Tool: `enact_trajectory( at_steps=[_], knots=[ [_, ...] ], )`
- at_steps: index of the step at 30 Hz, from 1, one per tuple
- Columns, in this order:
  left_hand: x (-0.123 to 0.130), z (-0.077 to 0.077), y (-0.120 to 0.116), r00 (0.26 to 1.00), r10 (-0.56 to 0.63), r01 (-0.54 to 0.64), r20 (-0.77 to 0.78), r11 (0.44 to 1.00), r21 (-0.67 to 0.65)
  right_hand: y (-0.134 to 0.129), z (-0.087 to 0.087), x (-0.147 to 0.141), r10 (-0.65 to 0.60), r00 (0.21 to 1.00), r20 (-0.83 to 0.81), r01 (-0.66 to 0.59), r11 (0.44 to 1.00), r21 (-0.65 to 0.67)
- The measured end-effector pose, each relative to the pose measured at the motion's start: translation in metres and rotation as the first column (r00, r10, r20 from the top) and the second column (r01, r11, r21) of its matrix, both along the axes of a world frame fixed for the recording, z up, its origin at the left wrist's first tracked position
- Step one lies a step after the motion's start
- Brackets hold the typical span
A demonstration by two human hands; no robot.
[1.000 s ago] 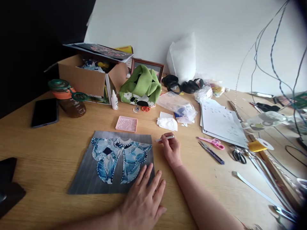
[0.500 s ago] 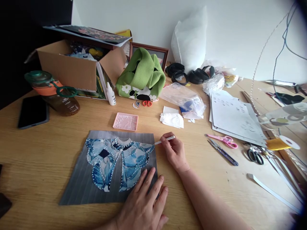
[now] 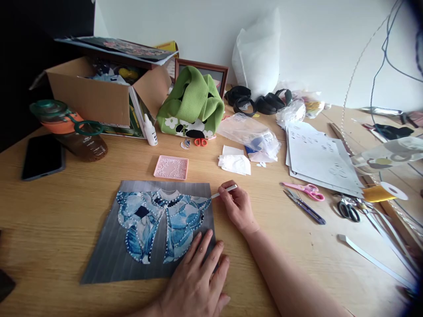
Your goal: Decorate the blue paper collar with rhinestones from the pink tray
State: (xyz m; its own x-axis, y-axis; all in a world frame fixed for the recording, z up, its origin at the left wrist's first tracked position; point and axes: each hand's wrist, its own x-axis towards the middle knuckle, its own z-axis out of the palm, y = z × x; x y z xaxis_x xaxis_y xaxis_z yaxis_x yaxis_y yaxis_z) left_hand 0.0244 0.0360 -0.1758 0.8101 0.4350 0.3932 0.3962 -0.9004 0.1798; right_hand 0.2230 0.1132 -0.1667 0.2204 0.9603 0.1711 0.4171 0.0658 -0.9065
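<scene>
– What are the fingers doing?
– The right hand (image 3: pixel 236 207) has thumb and fingertips pinched together on a slim white stick (image 3: pixel 232 188), just right of the frame's centre. The left hand (image 3: pixel 200 273) lies flat at lower centre, palm down, fingers straight and slightly spread, gripping nothing.

– Flat on what?
– Its fingers rest over the lower right corner of a grey sheet (image 3: pixel 102 259), which lies left of centre in the lower half of the frame. On that sheet is a blue cutout (image 3: pixel 180 218), edged with white dots.

– And the stick's tip?
– At the sheet's right edge, by the cutout's upper right point. I can't tell whether it touches.

– What's next, going outward?
– A pink tray (image 3: pixel 170 178) of small white beads, just above the sheet, and a tissue (image 3: pixel 235 164) above the right hand. Right of that hand lie pink scissors (image 3: pixel 306 190), with papers (image 3: pixel 317 152) above them.

– And farther off?
– A white bottle (image 3: pixel 150 132) beside a green bag (image 3: pixel 191 105) at upper centre, an open box (image 3: pixel 89 99) in the upper left, and a phone (image 3: pixel 44 157) at the left, below a jug (image 3: pixel 79 136).
</scene>
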Motion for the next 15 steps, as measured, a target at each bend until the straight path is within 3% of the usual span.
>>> enact_trajectory(
  at_steps=[15],
  knots=[
    [-0.0013, -0.0019, 0.0, 1.0, -0.008, 0.008, -0.016, 1.0, -0.012, 0.0018, 0.0022, -0.0007, -0.007, 1.0, -0.001, 0.007, 1.0, -0.01]
  ],
)
